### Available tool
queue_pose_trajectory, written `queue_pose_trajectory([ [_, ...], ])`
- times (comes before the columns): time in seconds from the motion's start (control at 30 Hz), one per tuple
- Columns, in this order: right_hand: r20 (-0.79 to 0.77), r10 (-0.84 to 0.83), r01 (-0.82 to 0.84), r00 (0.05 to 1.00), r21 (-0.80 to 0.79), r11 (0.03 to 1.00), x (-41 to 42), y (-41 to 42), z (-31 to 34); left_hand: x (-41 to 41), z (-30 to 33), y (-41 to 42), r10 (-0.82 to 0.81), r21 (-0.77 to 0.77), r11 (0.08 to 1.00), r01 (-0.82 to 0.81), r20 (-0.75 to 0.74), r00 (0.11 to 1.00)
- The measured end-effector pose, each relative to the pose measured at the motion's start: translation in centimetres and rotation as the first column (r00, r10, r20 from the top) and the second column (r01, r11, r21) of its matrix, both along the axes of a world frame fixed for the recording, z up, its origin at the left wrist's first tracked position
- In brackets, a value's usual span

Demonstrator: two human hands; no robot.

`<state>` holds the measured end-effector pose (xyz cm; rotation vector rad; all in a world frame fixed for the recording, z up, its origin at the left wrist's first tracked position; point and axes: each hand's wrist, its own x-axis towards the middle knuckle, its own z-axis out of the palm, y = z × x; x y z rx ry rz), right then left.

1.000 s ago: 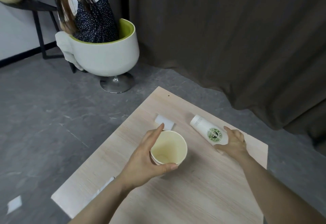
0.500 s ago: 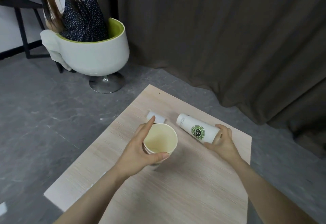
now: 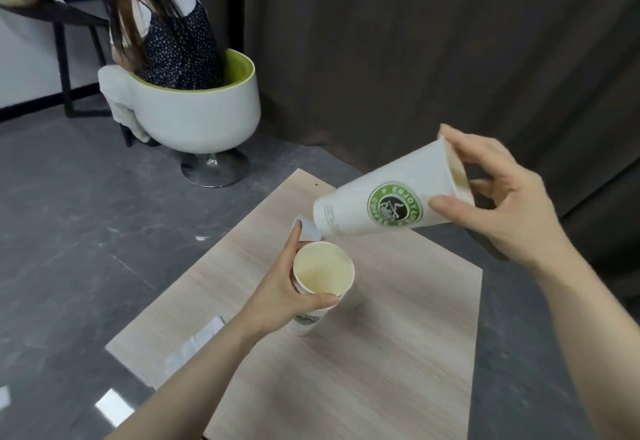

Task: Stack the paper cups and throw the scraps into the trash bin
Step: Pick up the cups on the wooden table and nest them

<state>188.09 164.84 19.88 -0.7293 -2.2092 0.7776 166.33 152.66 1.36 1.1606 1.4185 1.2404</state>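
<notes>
Head view, only one I've got: my left hand (image 3: pixel 277 296) wraps the upright cup (image 3: pixel 320 282) standing on the surface (image 3: pixel 398 353), thumb on the near rim and fingers (image 3: pixel 294 239) curled round the far side. I'd say that's to steady it, mouth up, as the receiver for the stack. It looks like more than one cup already nested there, can't be sure. My right hand (image 3: pixel 502 204) holds the second cup (image 3: pixel 388 202) in the air above and right of the first, tilted, base pointing down-left toward the open mouth, probably lining up to drop in. Fingers pinch it at the rim end, thumb on the near wall, fingertips over the top edge, base end free. Base is near the lower cup's rim, not touching. Scraps: one white scrap (image 3: pixel 308 226) just behind the left fingers, another paper strip (image 3: pixel 194 344) at the surface's left edge. No trash bin visible.
</notes>
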Motion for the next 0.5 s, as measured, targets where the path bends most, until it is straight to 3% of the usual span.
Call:
queue_pose_trajectory([
  [0.17,0.100,0.090,-0.089,0.991,-0.015,0.996,-1.9,-1.3,-0.8,-0.3,0.3,-0.4,-0.019,-0.011,1.000,0.019,0.016,1.000],
  [0.37,0.109,0.118,-0.120,0.987,0.007,0.993,-3.3,-2.0,-1.0,-0.2,0.4,-0.6,-0.025,-0.029,0.999,0.027,0.067,0.997],
  [0.5,0.217,0.125,-0.131,0.968,0.015,0.991,-4.2,-2.1,-2.5,-0.3,0.4,-0.5,-0.029,-0.031,0.999,0.031,0.072,0.997],
])
